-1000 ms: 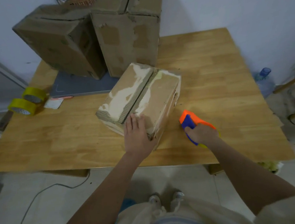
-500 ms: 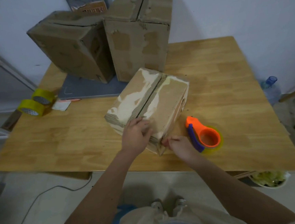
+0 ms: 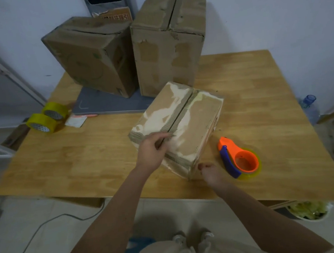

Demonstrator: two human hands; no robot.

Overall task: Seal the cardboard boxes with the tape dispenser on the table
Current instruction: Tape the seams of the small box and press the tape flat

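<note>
A small worn cardboard box (image 3: 192, 122) lies at the table's middle, the seam between its top flaps unsealed. My left hand (image 3: 153, 150) rests on the box's near top edge, fingers stretched across the seam. My right hand (image 3: 209, 172) sits at the box's near bottom corner, its curled fingers touching the cardboard. The orange and blue tape dispenser (image 3: 238, 158), loaded with yellowish tape, lies on the table just right of my right hand, held by neither hand.
Two large cardboard boxes (image 3: 93, 60) (image 3: 167, 45) stand at the back on a grey mat (image 3: 107, 105). Two yellow tape rolls (image 3: 48, 118) and a white scrap (image 3: 75, 121) lie at the left. A water bottle (image 3: 310, 107) stands beyond the wooden table's (image 3: 261, 102) right edge.
My right hand let go of the tape dispenser, left it on the table and moved to the box's near corner. My left hand shifted along the box's near top edge.
</note>
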